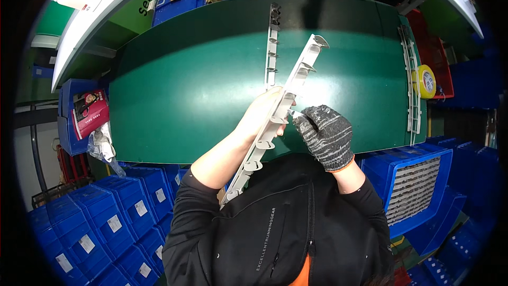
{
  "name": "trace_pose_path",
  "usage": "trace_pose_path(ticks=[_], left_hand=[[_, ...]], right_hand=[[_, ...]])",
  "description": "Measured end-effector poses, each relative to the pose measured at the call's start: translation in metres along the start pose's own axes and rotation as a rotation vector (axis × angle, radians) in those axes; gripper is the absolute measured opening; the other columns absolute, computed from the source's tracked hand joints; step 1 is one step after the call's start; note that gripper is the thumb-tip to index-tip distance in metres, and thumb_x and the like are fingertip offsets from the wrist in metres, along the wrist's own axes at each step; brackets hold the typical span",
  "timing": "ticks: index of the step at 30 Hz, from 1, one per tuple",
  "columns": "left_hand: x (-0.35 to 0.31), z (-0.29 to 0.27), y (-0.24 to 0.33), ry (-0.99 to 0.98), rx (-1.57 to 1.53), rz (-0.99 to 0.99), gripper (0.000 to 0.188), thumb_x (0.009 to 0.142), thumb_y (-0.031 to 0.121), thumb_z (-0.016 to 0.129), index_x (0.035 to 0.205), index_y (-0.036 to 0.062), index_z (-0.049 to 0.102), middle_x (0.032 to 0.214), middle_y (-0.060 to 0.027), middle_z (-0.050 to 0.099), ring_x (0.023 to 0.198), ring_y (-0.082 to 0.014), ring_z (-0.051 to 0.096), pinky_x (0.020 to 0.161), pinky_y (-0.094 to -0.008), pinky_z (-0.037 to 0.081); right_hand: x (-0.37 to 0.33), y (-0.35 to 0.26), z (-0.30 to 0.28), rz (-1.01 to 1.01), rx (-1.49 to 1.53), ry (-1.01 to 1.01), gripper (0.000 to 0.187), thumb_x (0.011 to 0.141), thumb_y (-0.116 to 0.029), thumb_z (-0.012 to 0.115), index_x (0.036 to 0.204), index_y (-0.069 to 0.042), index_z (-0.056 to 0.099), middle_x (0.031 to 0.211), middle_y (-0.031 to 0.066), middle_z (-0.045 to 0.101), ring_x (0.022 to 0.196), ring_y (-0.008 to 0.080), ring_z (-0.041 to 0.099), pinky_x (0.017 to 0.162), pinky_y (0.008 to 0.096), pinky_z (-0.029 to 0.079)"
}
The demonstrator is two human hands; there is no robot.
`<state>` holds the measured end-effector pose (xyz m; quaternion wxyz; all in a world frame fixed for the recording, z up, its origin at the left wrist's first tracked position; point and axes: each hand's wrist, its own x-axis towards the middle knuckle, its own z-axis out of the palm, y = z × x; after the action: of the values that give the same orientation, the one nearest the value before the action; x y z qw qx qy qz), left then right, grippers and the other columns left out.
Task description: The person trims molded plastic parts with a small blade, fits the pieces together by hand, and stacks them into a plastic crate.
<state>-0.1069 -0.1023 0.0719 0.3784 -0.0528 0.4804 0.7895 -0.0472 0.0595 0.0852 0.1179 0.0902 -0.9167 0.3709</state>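
My bare left hand is closed around the middle of a long pale metal rail with several curved clips along it. The rail slants from near my left elbow up over the green table. My right hand, in a dark grey knit glove, is beside the rail's middle. Its thumb and fingers pinch together by a small pale piece at the rail; whether that piece is loose or part of the rail, I cannot make out. A second rail with similar clips lies on the table beyond my left hand.
More rails lie along the table's right end, beside a yellow roll and a red bin. A blue crate of stacked strips stands at lower right. Stacked blue crates fill the lower left. A red packet sits in a blue bin.
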Motion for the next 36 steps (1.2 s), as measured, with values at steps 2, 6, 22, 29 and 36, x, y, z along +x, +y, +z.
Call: trace_pose_path(ticks=[2,6,22,29,36], left_hand=[[0.000,0.000,0.000,0.012,0.023,-0.010,0.022,0.088,0.023,0.043,0.095,0.0025,0.047,0.066,-0.0062,0.051,0.037,-0.0145,0.048,0.033,-0.0235,0.042],[0.002,-0.002,-0.003,0.004,-0.016,0.005,0.025,0.089,0.026,0.043,0.096,0.0023,0.047,0.062,-0.0057,0.050,0.037,-0.0142,0.048,0.033,-0.0239,0.041],[-0.002,-0.003,-0.002,-0.087,-0.032,0.003,0.031,0.090,0.032,0.042,0.095,0.0020,0.047,0.059,-0.0065,0.050,0.038,-0.0157,0.048,0.034,-0.0249,0.041],[-0.003,-0.007,-0.005,-0.121,-0.001,0.039,0.023,0.089,0.026,0.043,0.092,0.0038,0.049,0.056,-0.0061,0.051,0.035,-0.0161,0.048,0.034,-0.0244,0.040],[-0.003,-0.004,0.004,-0.023,-0.003,0.000,0.026,0.088,0.028,0.046,0.089,0.0026,0.053,0.063,-0.0045,0.052,0.053,-0.0113,0.052,0.041,-0.0230,0.041]], right_hand=[[0.001,0.001,-0.001,-0.004,-0.004,-0.005,0.016,0.073,-0.020,0.061,0.077,-0.004,0.062,0.071,0.0114,0.059,0.064,0.0276,0.057,0.058,0.0362,0.046],[0.001,0.002,-0.002,-0.036,-0.041,0.017,0.015,0.072,-0.019,0.062,0.076,-0.004,0.061,0.069,0.0109,0.058,0.062,0.0276,0.057,0.057,0.0362,0.045],[-0.002,-0.001,-0.004,-0.008,0.042,0.012,0.013,0.072,-0.014,0.065,0.078,-0.003,0.063,0.071,0.0135,0.060,0.061,0.0281,0.058,0.056,0.0338,0.046],[-0.001,-0.002,-0.012,0.083,0.046,0.048,0.011,0.073,-0.011,0.064,0.077,-0.001,0.062,0.071,0.0143,0.060,0.062,0.0287,0.058,0.057,0.0344,0.046],[-0.011,0.014,-0.010,0.265,0.371,0.097,0.015,0.080,-0.014,0.055,0.080,-0.002,0.062,0.064,0.0107,0.057,0.055,0.0237,0.055,0.054,0.0327,0.044]])
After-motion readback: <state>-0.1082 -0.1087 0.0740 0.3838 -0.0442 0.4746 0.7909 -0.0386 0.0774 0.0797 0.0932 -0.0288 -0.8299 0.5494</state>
